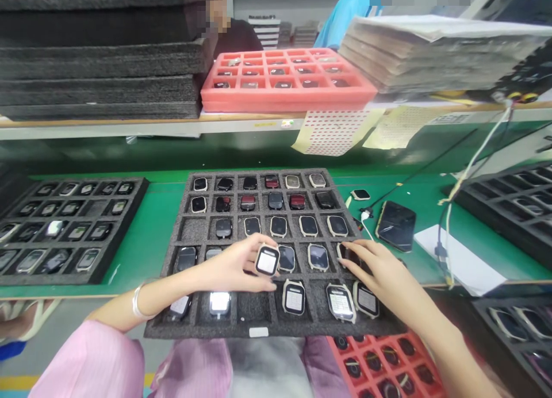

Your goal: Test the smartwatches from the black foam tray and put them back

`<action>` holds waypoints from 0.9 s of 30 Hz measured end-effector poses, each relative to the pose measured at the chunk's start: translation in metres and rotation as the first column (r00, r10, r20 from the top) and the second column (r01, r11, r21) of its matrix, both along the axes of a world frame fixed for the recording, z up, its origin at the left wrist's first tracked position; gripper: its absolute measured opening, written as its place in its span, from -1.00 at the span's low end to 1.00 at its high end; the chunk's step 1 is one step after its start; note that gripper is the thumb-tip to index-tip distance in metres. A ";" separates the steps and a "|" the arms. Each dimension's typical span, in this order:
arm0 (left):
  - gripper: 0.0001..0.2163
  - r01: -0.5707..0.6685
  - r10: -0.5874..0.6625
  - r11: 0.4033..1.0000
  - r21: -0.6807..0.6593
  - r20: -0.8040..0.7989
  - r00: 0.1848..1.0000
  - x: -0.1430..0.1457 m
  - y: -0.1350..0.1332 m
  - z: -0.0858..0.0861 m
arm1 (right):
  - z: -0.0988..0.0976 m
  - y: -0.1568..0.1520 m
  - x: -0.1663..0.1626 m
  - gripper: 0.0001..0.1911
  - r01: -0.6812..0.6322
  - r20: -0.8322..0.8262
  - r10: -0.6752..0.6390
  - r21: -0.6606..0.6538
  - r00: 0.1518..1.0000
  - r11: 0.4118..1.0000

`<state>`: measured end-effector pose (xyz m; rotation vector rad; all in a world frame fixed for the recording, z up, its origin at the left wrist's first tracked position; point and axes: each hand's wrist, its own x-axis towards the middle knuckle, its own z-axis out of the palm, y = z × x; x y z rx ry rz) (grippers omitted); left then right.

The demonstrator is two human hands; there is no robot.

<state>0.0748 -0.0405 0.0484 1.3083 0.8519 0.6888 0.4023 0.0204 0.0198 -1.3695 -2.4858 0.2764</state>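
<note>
My left hand (245, 263) is closed on a square smartwatch (267, 260) with a pale case and a lit white screen, held above the dark foam tray (254, 319). At the tray's right side, my right hand (373, 267) has its fingers around the edges of another smartwatch (342, 252), partly hidden and low in its compartment. Several watches without straps sit in the compartments around both hands. In the front row, a watch with a lit screen (294, 298) lies near my left fingertips, and two more lie below my right hand.
A second dark foam tray (142, 194) with watches lies left. On the right are a phone (395, 225), a loose watch (360, 195), cables and white paper (457, 263). A shelf holds a red foam tray (288, 102) and stacked dark foam (99, 90). People are behind it.
</note>
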 end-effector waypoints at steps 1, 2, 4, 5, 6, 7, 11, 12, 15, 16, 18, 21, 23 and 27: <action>-0.54 0.058 -0.048 0.994 0.089 -0.116 0.992 0.000 -0.006 0.001 | -0.001 0.000 -0.002 -0.47 0.016 -0.005 -0.017 -0.013 1.000 1.000; -0.56 0.128 -0.084 0.976 0.175 -0.242 0.967 0.000 -0.013 0.002 | -0.001 0.000 -0.003 -0.45 0.039 -0.019 -0.039 -0.029 0.999 0.999; -0.61 0.270 -0.098 0.911 0.311 -0.474 0.875 0.003 -0.026 0.001 | 0.000 0.004 -0.003 -0.40 0.091 -0.064 -0.096 -0.072 0.993 0.993; -0.61 0.331 -0.076 0.870 0.365 -0.565 0.822 0.004 -0.033 0.000 | 0.002 0.006 -0.002 -0.39 0.111 -0.095 -0.121 -0.106 0.988 0.988; -0.58 0.381 -0.036 0.827 0.413 -0.638 0.769 0.005 -0.038 -0.001 | 0.004 0.009 -0.002 -0.40 0.118 -0.132 -0.138 -0.148 0.982 0.982; -0.50 0.417 0.024 0.784 0.459 -0.694 0.719 0.006 -0.043 -0.003 | 0.008 0.013 -0.002 -0.43 0.109 -0.175 -0.144 -0.193 0.974 0.975; -0.19 0.484 0.179 0.675 0.558 -0.759 0.626 -0.009 -0.053 0.002 | 0.029 0.021 -0.013 -0.68 -0.055 -0.443 -0.087 -0.297 0.892 0.953; -0.23 0.460 0.227 0.683 0.567 -0.764 0.605 -0.017 -0.054 0.005 | 0.035 0.023 -0.018 -0.72 -0.086 -0.520 -0.100 -0.321 0.848 0.943; -0.58 0.304 0.503 0.748 0.590 -0.803 0.319 -0.048 -0.059 0.012 | 0.044 0.026 -0.035 -0.77 -0.120 -0.663 -0.256 -0.465 0.703 0.877; -0.67 0.257 0.564 0.766 0.589 -0.808 0.171 -0.057 -0.060 0.011 | 0.044 0.028 -0.041 -0.76 -0.106 -0.670 -0.311 -0.505 0.674 0.857; -0.73 0.213 0.585 0.795 0.569 -0.811 -0.016 -0.072 -0.060 0.003 | 0.043 0.034 -0.055 -0.70 -0.060 -0.660 -0.387 -0.548 0.644 0.834; -0.81 0.131 0.599 0.790 0.598 -0.800 0.043 -0.086 -0.059 -0.017 | 0.041 0.042 -0.076 -0.59 -0.108 -0.646 -0.414 -0.610 0.641 0.785; -0.79 -0.047 0.618 0.780 0.625 -0.755 0.217 -0.094 -0.057 -0.026 | 0.044 0.044 -0.088 -0.54 -0.266 -0.667 -0.397 -0.666 0.630 0.697; -0.77 -0.404 0.581 0.814 0.418 -0.580 0.570 -0.101 -0.051 -0.020 | 0.053 0.043 -0.104 -0.48 -0.534 -0.744 -0.370 -0.661 0.557 0.527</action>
